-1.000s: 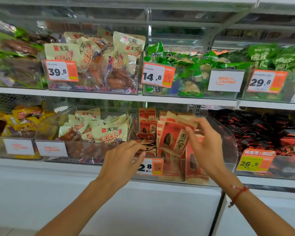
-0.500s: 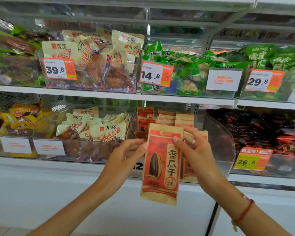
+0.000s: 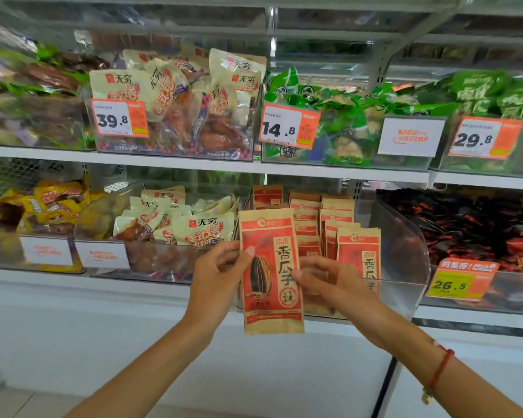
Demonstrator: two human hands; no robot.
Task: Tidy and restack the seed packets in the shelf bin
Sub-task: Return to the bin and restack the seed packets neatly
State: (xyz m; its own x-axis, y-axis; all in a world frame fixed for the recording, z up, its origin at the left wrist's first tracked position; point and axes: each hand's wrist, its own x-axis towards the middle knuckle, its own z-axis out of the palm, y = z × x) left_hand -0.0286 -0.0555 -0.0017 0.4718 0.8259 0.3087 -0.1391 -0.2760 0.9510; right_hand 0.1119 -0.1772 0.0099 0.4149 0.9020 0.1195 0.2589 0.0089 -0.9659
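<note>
- Seed packet: we are holding it upright in front of the bin, clear of the stack; a second ago it was lying tilted among the others inside.
- Our left hand is pinching its left edge, thumb on the front, and our right hand is gripping its right edge, fingers curled behind.
- The remaining packets are standing in rows in the bin, just behind.
- With the stray one out and squared, we are likely readying to slot it back at the front of a row.
</note>
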